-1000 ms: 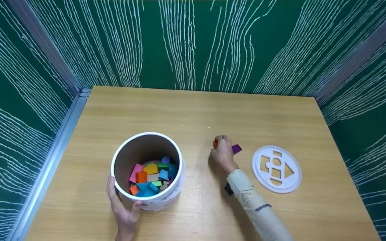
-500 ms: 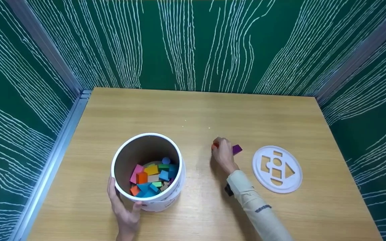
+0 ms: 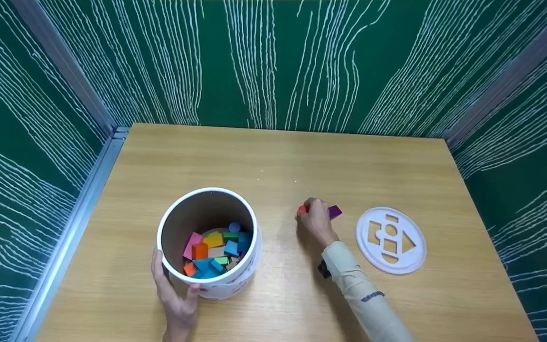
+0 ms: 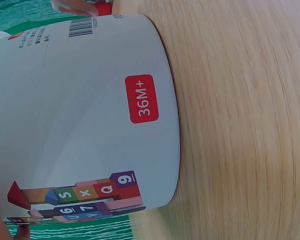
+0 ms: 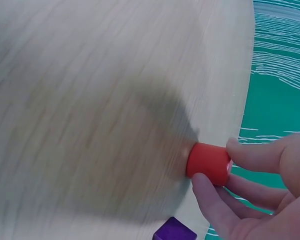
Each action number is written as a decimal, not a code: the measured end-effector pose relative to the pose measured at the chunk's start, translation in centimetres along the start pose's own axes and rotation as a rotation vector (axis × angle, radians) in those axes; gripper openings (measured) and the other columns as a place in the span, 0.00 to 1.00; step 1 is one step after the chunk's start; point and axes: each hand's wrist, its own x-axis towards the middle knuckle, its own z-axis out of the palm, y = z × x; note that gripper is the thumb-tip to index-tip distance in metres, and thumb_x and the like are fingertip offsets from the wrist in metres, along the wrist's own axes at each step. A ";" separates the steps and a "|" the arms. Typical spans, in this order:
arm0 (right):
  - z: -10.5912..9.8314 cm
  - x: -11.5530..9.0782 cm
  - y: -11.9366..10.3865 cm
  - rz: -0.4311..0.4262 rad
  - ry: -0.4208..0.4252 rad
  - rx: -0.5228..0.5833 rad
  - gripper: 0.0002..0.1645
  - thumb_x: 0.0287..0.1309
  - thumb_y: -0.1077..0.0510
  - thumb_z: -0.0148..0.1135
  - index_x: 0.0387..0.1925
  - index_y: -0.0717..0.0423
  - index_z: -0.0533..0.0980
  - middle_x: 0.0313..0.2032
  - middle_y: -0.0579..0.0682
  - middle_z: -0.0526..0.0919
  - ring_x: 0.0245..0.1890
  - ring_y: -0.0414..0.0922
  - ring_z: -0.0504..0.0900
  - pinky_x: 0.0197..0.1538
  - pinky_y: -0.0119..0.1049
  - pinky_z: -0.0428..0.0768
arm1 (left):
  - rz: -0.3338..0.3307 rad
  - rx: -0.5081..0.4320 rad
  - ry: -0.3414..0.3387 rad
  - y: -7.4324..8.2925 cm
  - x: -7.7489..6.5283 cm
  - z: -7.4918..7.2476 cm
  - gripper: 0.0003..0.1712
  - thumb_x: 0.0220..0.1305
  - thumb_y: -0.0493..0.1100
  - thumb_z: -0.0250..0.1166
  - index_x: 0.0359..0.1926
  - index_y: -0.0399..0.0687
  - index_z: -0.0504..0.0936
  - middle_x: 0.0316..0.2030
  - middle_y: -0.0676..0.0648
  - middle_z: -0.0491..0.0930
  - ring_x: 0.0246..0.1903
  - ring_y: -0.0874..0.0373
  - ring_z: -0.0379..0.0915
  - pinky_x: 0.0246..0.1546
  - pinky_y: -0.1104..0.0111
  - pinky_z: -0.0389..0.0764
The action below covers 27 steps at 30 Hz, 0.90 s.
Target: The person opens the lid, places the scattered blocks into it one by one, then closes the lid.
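A white cylindrical bucket (image 3: 228,288) stands at the left of the table, its top opening showing several coloured blocks (image 3: 215,240) inside. My left hand (image 3: 176,299) holds the bucket's outer wall, fingers along its left side and thumb at the front. In the left wrist view the printed wall of the bucket (image 4: 90,115) fills much of the picture. My right hand (image 3: 318,221) pinches a red cylinder block (image 5: 208,163) between thumb and fingers, close over the table. Right beside that hand lies a purple block (image 3: 334,212), partly hidden behind it in the head view.
A round white lid (image 3: 373,251) with cut-out shapes lies flat to the right of the right hand. The wooden table (image 3: 273,156) is bordered by green walls with white lines. Small pale specks lie beyond the right hand.
My right hand has shifted slightly toward me, and more of the red block shows at its fingertips. The left hand keeps its place on the bucket.
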 end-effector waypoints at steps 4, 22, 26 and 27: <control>0.1 -0.1 -0.1 0.010 -0.019 -0.007 0.15 0.45 0.63 0.63 0.37 0.67 0.76 0.33 0.57 0.78 0.33 0.47 0.76 0.35 0.37 0.77 | -0.026 0.021 -0.002 0.1 -0.2 -0.1 0.46 0.49 0.50 0.63 0.65 0.42 0.50 0.64 0.43 0.51 0.60 0.51 0.49 0.60 0.72 0.55; 0.2 -0.3 0.3 0.007 0.036 0.000 0.11 0.42 0.58 0.65 0.27 0.62 0.77 0.23 0.51 0.77 0.22 0.44 0.74 0.23 0.31 0.73 | -0.041 0.035 -0.008 0.2 0.0 0.0 0.46 0.49 0.51 0.63 0.65 0.44 0.49 0.64 0.45 0.51 0.60 0.51 0.49 0.59 0.73 0.55; 0.3 -0.5 0.2 0.001 0.030 0.012 0.11 0.42 0.58 0.66 0.26 0.62 0.76 0.23 0.51 0.78 0.21 0.44 0.75 0.22 0.31 0.74 | -0.041 0.031 -0.006 0.2 -0.1 0.0 0.47 0.49 0.51 0.63 0.65 0.44 0.50 0.64 0.45 0.51 0.60 0.51 0.49 0.59 0.73 0.55; 0.3 -0.5 0.3 0.004 0.029 0.014 0.11 0.42 0.57 0.66 0.26 0.62 0.76 0.23 0.51 0.77 0.21 0.44 0.75 0.21 0.31 0.74 | -0.039 0.031 -0.005 0.2 0.0 0.0 0.47 0.49 0.52 0.63 0.65 0.44 0.50 0.64 0.45 0.51 0.60 0.51 0.49 0.59 0.73 0.55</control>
